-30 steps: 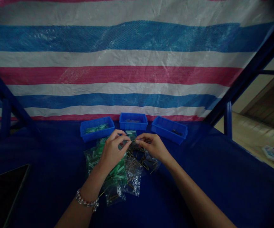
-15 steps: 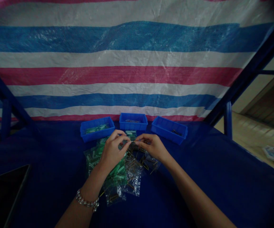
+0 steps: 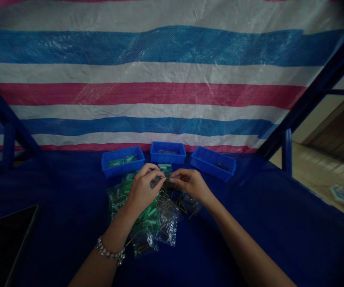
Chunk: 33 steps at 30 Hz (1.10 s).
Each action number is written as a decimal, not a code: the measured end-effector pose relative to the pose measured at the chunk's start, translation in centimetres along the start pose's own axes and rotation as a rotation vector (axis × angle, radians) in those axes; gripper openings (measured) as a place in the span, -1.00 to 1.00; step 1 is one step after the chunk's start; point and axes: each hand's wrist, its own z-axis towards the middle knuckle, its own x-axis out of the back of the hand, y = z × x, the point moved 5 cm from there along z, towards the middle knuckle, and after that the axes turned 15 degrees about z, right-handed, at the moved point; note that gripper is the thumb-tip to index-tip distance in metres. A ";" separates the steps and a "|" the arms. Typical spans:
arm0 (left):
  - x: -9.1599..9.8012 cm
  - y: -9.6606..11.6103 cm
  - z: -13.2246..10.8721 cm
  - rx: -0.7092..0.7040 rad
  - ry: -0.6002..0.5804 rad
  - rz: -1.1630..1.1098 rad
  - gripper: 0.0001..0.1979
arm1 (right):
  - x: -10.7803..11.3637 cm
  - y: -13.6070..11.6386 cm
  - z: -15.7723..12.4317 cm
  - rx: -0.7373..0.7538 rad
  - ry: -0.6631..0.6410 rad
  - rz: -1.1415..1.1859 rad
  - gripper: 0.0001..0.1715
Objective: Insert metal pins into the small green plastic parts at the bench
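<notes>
My left hand and my right hand meet above a pile of small parts, fingertips pinched close together. Between them is a thin metallic pin, with one end in each hand; its exact kind is too small to make out. Beneath my left hand lie clear bags with green pieces. Under and beside my right hand are loose dark and brass-coloured thin pins, some on clear plastic bags.
Three blue bins stand behind the pile: the left bin holds green pieces, the middle bin small parts, the right bin a few dark pieces. A dark phone-like slab lies at left. A striped tarp hangs behind.
Both hands stay almost in place, still pinching the thin pin. The whole view has shifted very slightly; bins and bags look unchanged.
</notes>
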 end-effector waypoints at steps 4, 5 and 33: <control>0.0 -0.1 0.0 0.010 0.006 0.000 -0.93 | 0.2 -0.5 -0.1 0.017 0.021 0.103 -0.78; 0.0 -0.1 0.0 0.010 0.005 0.000 -0.93 | 0.2 -0.6 -0.1 0.019 0.024 0.128 -0.79; 0.3 0.1 0.1 -0.005 0.032 0.000 -0.94 | 0.2 -1.1 -0.4 0.057 0.065 0.080 -0.77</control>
